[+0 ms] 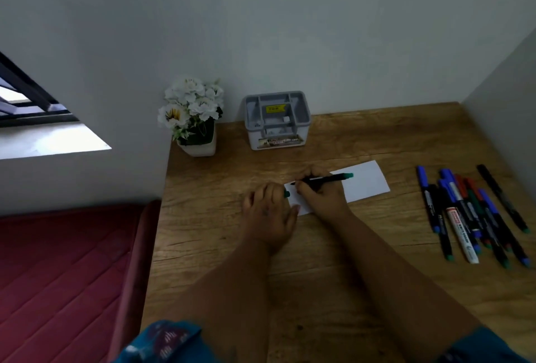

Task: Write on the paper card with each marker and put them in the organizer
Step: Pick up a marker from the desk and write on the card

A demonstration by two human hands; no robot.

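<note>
We see a right hand (319, 193) gripping a black marker with a green end (327, 179), its tip on a white rectangular paper card (365, 181) lying on a wooden desk (319, 261). The left hand (268, 212) rests beside the card, fingers curled around a green cap (286, 194). A grey plastic organizer (277, 120) stands behind, well apart.

Matt wood-grain desk (362, 261) under the hands; smooth white paper card (367, 181) beneath right hand (320, 194); grey plastic organizer (277, 120) beyond; glossy plastic markers (475, 214) right of it.
</note>
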